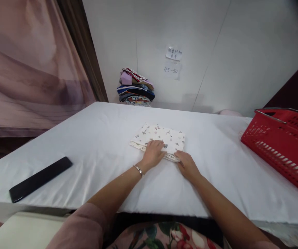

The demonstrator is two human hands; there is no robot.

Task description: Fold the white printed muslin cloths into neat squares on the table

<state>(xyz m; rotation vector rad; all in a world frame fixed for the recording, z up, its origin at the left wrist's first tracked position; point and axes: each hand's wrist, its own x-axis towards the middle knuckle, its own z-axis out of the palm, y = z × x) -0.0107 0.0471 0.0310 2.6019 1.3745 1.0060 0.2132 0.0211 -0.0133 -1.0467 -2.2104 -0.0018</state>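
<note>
A folded white cloth [164, 133] with small grey and brown printed motifs lies on the white-covered table, its layered edge facing me. Across the front edge of the cloth rests my left hand [153, 154], fingers bent over the top and thumb near the layers. At the near right corner, my right hand [189, 166] has its fingers closed on the cloth's edge. The undersides of both hands are hidden. A bracelet [138, 169] circles my left wrist.
A long black flat object [40, 179] lies on the table [99, 138] at the left. On the right stands a red perforated basket [280, 145] with a metal handle. Beyond the far edge is a stack of folded textiles [136, 88], beside wall papers [172, 62] with writing.
</note>
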